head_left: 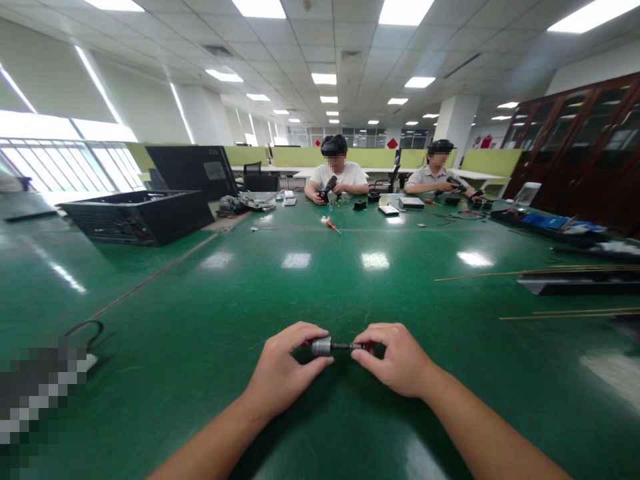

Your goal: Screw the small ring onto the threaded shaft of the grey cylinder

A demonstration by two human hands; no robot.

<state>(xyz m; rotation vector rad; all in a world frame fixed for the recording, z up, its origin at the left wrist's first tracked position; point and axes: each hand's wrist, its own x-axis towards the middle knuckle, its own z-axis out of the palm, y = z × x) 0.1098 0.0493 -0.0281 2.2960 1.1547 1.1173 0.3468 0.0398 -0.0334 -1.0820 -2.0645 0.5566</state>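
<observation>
Near the front middle of the table, a metal part with a thick grey cylinder and a thin dark shaft lies roughly level between my hands. My left hand curves its thumb and fingers around the grey cylinder end. At the other end, my right hand pinches the tip of the shaft with thumb and fingertips. The shaft's middle shows bare between the two hands. Its far tip is hidden by the right fingers, and the exact kind of part cannot be made out.
The green tabletop reflects ceiling lights. Left stands an opened black computer case. An orange screwdriver lies farther back. Thin rods and a dark metal channel lie right. Two people work with power drills across the table.
</observation>
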